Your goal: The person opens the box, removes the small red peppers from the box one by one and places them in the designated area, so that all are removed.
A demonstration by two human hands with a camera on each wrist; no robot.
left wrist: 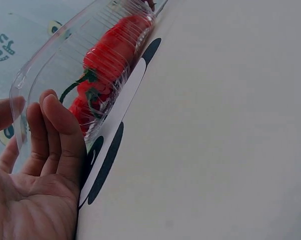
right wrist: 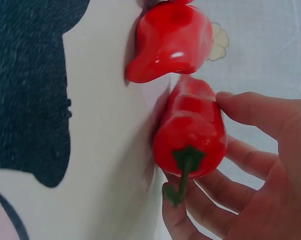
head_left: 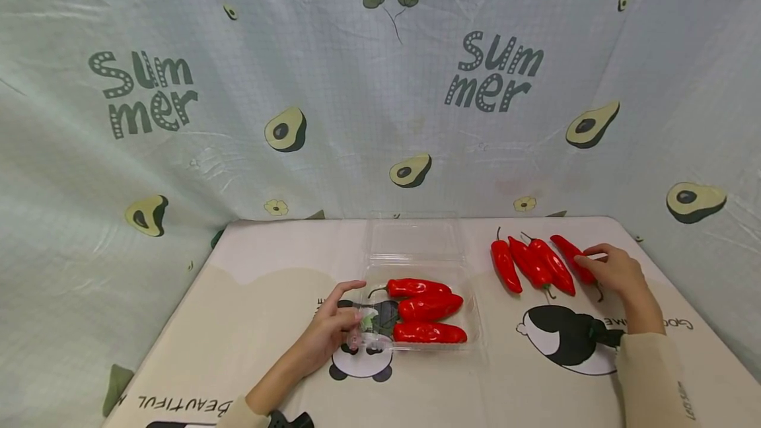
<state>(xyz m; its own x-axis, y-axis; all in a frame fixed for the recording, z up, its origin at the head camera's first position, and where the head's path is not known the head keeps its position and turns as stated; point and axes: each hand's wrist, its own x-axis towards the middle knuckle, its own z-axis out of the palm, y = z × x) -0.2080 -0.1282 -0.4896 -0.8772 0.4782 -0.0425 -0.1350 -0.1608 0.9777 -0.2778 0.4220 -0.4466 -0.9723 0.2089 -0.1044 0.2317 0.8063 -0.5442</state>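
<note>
A clear plastic clamshell container [head_left: 416, 263] stands on the table with its lid [head_left: 416, 236] folded back, and three red peppers lie crosswise in it, one a red pepper [head_left: 429, 332] at the near wall. My left hand [head_left: 333, 325] grips the container's left side, its thumb and fingers around the wall; in the left wrist view the fingers [left wrist: 60, 130] bend against the plastic. At the right, my right hand [head_left: 615, 273] holds a red pepper [right wrist: 190, 130] between thumb and fingers, its green stem pointing toward me. The pepper's far side is hidden by the hand.
Three more red peppers, the middle a red pepper [head_left: 529, 263], lie between the container and my right hand. A printed cloth [head_left: 333, 183] hangs behind the table's back edge. The pale tabletop [head_left: 255, 296] has panda drawings and lettering.
</note>
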